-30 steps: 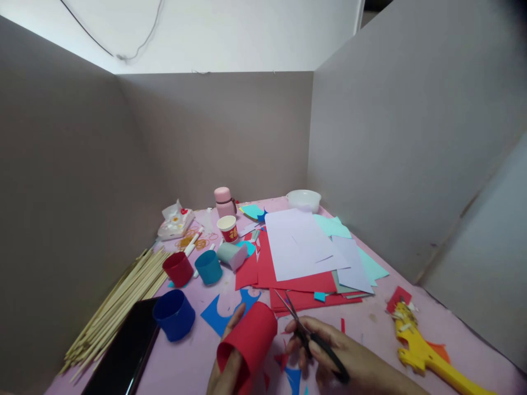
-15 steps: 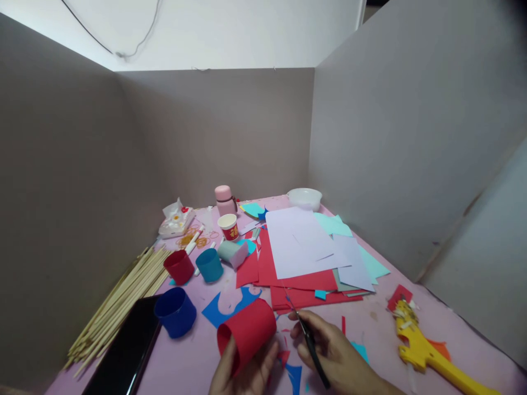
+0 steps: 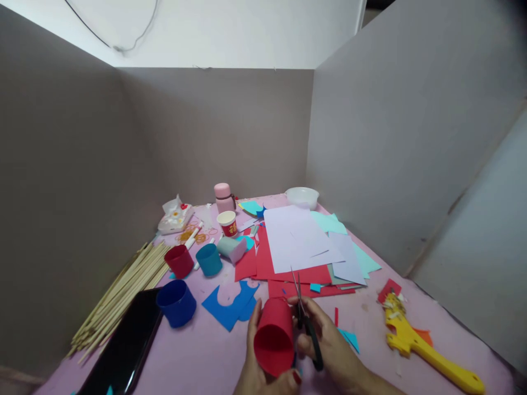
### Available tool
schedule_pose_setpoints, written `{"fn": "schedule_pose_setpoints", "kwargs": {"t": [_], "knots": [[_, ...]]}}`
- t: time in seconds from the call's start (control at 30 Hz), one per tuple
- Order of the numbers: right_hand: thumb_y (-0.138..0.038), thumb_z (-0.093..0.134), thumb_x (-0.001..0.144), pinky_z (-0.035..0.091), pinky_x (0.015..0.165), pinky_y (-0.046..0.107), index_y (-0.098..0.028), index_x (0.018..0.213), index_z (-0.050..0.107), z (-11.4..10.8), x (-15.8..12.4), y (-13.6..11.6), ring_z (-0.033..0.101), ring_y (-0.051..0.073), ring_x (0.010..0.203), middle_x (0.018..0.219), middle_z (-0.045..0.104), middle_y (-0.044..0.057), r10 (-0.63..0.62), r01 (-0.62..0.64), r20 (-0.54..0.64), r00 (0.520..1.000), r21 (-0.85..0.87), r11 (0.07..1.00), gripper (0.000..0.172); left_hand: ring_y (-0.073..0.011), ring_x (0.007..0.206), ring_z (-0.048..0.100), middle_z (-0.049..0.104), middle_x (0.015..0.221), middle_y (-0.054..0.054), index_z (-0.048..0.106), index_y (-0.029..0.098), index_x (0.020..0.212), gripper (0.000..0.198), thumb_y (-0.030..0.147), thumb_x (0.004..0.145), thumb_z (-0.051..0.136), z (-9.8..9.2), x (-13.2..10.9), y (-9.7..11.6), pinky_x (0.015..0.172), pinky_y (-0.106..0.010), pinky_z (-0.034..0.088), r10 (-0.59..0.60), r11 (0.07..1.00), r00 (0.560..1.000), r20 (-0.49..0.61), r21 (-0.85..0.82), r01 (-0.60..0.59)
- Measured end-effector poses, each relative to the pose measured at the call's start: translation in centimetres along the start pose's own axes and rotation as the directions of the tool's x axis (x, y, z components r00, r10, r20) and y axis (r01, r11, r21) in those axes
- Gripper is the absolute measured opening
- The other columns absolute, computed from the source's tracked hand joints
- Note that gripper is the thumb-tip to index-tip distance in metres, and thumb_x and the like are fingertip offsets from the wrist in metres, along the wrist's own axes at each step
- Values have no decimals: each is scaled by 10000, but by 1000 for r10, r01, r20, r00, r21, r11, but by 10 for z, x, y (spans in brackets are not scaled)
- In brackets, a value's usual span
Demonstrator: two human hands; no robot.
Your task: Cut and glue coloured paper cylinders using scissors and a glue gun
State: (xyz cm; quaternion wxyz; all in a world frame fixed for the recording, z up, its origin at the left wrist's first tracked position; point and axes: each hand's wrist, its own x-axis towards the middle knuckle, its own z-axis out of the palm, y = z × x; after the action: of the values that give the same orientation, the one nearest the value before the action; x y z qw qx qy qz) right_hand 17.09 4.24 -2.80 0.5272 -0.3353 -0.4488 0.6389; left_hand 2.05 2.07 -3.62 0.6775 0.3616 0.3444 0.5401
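Note:
A red paper tube [image 3: 275,329] with its open end facing me is in my left hand [image 3: 256,359], whose fingers wrap round its left side and whose thumb lies under the rim. Just to the right, my right hand [image 3: 325,343] holds black-handled scissors [image 3: 308,329], blades pointing up and slightly parted. The right fingertips are close to the tube's right side. Blue paper scraps [image 3: 230,307] lie left of the tube, and red sheets [image 3: 304,291] are beyond the hands.
On the left are a dark blue ring [image 3: 176,304], a teal ring [image 3: 209,260], a red ring [image 3: 179,261], wooden sticks [image 3: 119,299] and a black phone [image 3: 123,345]. A yellow glue gun [image 3: 420,348] lies right. White paper [image 3: 298,238], a cup [image 3: 228,224] and a bowl [image 3: 302,197] stand farther back.
The red tube has turned so its opening faces me and has moved right, closer to my right hand. The scissors are now more upright, with their blades parted.

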Motion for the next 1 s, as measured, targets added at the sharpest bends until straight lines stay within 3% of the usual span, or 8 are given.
{"fn": "schedule_pose_setpoints", "kwargs": {"t": [0.1,0.17,0.33,0.47,0.63,0.8,0.9,1.0], "knots": [[-551,768,638,472,637,249,-222,1027,576,1,0,-5,572,159,713,833,623,9,13,-13,2,1000,-13,1000,544,-417,1362,281,412,1452,-146,456,232,1354,1008,174,443,884,7,-7,6,1126,-513,152,215,925,974,-77,336,-178],[-567,725,681,477,630,268,-214,1019,576,0,0,-5,594,175,696,816,644,17,54,-54,-8,999,-17,998,511,-420,1374,248,413,1444,-147,526,228,1304,986,158,392,895,11,-10,10,1124,-517,154,284,873,955,-79,433,-224],[-573,709,690,479,615,285,-204,999,586,0,1,1,619,187,644,785,671,17,123,-123,-35,992,27,992,497,-434,1335,317,428,1431,-182,496,229,1333,1011,181,406,898,13,-12,13,1076,-585,229,292,828,955,-57,515,-222],[-571,716,682,471,579,266,-206,1042,585,1,0,3,627,195,674,819,665,25,103,-102,-5,995,73,992,529,-440,1343,303,506,1376,-188,570,224,1271,973,90,364,896,12,-11,10,1104,-596,116,354,830,934,-49,476,-290],[-624,706,658,487,648,302,-234,1095,550,0,-3,-2,629,210,725,857,644,32,62,-68,67,996,88,994,607,-411,1342,326,496,1397,-154,556,260,1281,931,119,418,878,9,-11,8,1111,-565,135,297,842,953,-55,486,-235],[-632,810,464,488,788,362,-244,1151,516,-3,-6,-11,604,298,983,1158,581,105,10,-16,203,979,28,999,842,-449,1317,341,554,1309,-192,453,216,1364,1032,226,426,884,1,-9,10,1083,-546,218,211,871,977,-40,461,-169],[-524,852,502,486,809,373,-232,1152,513,-4,-6,-11,612,308,999,1166,589,115,1,-11,224,975,42,999,789,-472,1301,338,509,1337,-187,394,229,1391,1101,328,411,886,-5,-7,13,1055,-557,254,177,875,984,-34,462,-141],[-496,825,572,482,815,368,-225,1127,553,-5,-6,-8,612,309,1010,1108,641,106,-10,-8,144,989,122,992,675,-453,1217,434,380,1406,-202,202,231,1451,1285,529,383,851,-8,-3,12,978,-534,355,117,869,993,27,480,-116]]}}
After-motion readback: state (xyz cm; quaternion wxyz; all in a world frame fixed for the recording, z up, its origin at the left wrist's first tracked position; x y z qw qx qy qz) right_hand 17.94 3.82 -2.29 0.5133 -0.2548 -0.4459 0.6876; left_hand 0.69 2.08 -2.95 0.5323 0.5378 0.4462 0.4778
